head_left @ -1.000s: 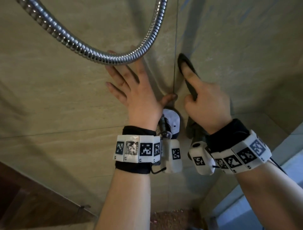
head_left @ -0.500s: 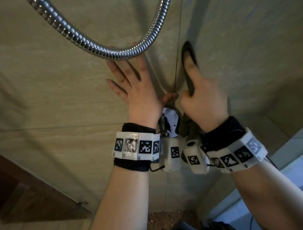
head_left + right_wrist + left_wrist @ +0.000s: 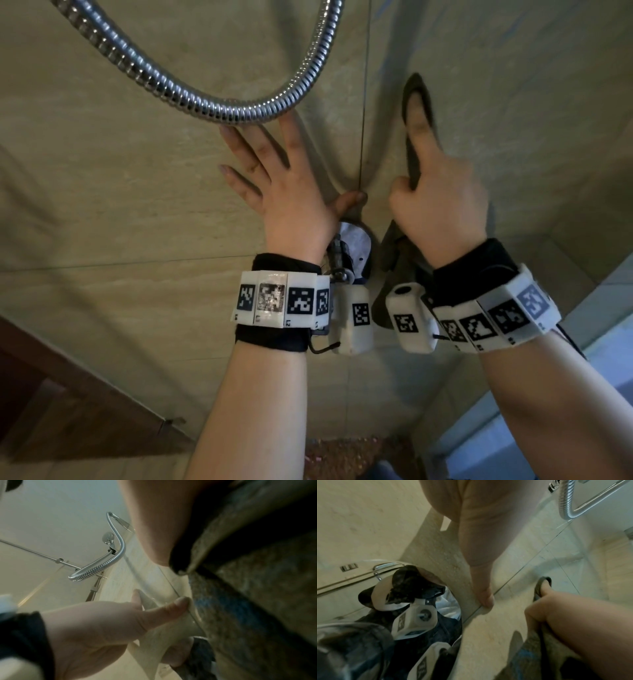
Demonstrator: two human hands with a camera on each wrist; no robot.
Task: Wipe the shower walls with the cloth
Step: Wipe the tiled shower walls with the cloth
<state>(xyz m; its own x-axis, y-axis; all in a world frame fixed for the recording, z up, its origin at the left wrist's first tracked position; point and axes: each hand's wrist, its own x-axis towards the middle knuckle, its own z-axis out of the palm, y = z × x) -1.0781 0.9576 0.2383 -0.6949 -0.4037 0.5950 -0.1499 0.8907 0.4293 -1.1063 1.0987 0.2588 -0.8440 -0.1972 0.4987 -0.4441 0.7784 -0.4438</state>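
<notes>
Tiled wall [image 3: 102, 192] filled the view, grout seam [image 3: 363, 102] running up the middle. Metal hose [image 3: 191, 99] looped over far left, touching left fingertips. Left hand [image 3: 281, 192] lay flat on the tile left of seam, grip open, holding nothing. Right hand [image 3: 442, 205] sat right of seam, grip closed on cloth [image 3: 416, 99], index finger pressing it up the wall; rest hung below wrist.

Risks, by guess: cloth only finger-wide at contact, so strips prob. missed; wet tile could slide the bracing palm; hose could snag w/ upward strokes.
</notes>
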